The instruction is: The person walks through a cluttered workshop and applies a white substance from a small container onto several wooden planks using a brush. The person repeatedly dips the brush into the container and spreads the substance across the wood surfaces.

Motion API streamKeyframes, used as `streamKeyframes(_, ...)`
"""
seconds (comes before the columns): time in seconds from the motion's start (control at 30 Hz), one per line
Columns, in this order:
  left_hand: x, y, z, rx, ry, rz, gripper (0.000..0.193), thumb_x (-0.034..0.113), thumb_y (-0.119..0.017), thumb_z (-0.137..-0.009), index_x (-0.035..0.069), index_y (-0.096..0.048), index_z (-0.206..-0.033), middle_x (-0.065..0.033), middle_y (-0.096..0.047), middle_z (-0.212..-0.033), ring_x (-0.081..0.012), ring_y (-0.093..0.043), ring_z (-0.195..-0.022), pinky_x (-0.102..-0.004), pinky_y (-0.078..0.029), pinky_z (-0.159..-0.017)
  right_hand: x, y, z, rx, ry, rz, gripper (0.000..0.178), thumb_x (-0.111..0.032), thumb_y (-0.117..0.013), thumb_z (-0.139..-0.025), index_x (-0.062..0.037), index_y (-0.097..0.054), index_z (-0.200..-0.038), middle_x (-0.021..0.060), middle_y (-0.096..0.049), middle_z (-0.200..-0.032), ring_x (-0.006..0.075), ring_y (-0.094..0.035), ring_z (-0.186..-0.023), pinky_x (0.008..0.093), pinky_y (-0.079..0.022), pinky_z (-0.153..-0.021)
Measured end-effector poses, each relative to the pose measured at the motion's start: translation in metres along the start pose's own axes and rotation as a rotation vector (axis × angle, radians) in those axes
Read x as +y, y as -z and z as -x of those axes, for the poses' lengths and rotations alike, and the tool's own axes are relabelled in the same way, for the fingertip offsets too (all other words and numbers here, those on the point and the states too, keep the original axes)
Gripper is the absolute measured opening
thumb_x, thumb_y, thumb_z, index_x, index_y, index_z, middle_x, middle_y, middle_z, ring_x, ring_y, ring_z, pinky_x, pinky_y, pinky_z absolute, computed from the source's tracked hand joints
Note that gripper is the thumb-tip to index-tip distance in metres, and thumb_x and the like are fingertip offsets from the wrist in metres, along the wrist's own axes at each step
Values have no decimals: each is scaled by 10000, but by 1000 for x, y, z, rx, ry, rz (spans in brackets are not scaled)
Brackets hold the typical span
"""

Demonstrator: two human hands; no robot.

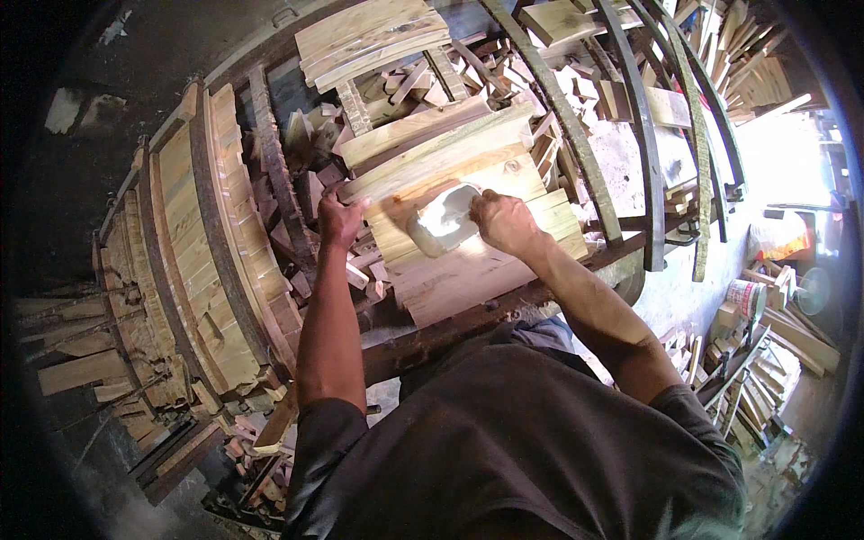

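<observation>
Dark shirt [513, 441] below; offcuts [315, 171] crowd planks [450, 261] under both hands.

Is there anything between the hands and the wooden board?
Nothing visible. The left hand grips the left edge of the board directly. The right hand rests on the board's top, holding a pale pad pressed flat against the wood.

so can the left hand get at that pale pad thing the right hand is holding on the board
Probably yes. The left hand grips the board's left edge, and only bare wood lies between it and the pale pad under the right hand.
</observation>
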State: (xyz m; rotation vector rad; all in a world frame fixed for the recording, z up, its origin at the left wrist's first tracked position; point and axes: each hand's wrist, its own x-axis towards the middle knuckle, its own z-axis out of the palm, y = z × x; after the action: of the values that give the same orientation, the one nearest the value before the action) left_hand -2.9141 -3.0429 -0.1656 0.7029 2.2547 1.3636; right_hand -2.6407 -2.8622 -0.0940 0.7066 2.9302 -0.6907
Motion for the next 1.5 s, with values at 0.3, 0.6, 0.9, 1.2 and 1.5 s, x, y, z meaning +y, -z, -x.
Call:
streamKeyframes(0.3, -7, 3, -2, -26, -9, -24, 341, 81, -793, -694, 10, -709, -1017, -145, -732, -972, -246, -701, -851, -356, -534, -798, 26, -2, 15, -3, -736, -1186, 248, -201, -536, -999, 4, -643, -907, 46, -572, -617, 134, -495, -450, 275, -361, -418)
streamKeyframes(0.6, -23, 4, -7, -18, -35, -75, 331, 71, -793, -698, 0, -705, -1010, -136, -734, -959, -244, -698, -868, -365, -530, -809, 37, -6, 47, -27, -889, -1355, 255, -230, -509, -1011, -13, -628, -946, 35, -573, -631, 131, -491, -434, 278, -350, -387)
streamKeyframes(0.9, -13, 1, 0, -5, -11, 2, 331, 56, -764, -723, 22, -695, -1044, -160, -730, -976, -265, -702, -888, -373, -527, -822, 78, -3, 85, -73, -856, -1165, 255, -228, -547, -974, -3, -663, -1005, 38, -614, -656, 131, -533, -450, 273, -386, -394)
streamKeyframes(1.2, -3, 3, 5, -52, -41, 52, 402, 57, -777, -733, -14, -667, -1113, -167, -725, -1005, -267, -693, -914, -360, -522, -852, 18, 65, 50, 121, -603, -1775, 252, -291, -618, -948, -41, -604, -977, 34, -575, -729, 139, -537, -589, 259, -396, -485)
streamKeyframes(1.5, 3, 3, 6, -60, -21, 99, 303, 31, -764, -768, 4, -676, -1056, -97, -723, -959, -185, -671, -863, -329, -517, -809, -68, 77, -63, 205, -314, -1245, 216, -203, -710, -908, 5, -680, -860, 15, -572, -632, 93, -488, -511, 240, -392, -477)
